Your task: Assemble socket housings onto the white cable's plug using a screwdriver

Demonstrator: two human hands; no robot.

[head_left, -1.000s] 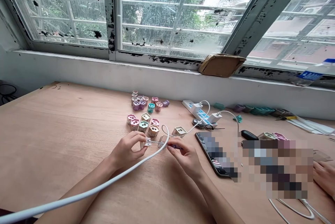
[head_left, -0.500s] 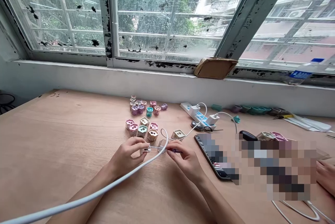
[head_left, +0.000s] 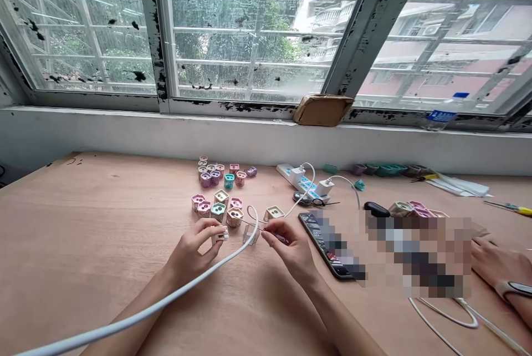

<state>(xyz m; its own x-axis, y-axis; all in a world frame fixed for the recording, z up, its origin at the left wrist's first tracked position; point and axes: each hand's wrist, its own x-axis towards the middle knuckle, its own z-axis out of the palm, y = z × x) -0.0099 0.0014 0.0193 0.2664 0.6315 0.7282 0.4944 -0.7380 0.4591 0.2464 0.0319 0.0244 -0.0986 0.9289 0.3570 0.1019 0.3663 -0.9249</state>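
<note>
Left hand (head_left: 195,249) pinching white part (head_left: 224,234), right hand (head_left: 292,249) pinching thin tool (head_left: 281,238), I'm swinging its tip away from left grip, likely pausing contact.

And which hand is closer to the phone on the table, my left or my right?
Right. Your right hand, pinching a thin tool, is just left of the phone. Your left hand, holding a small white piece, is farther left.
</note>
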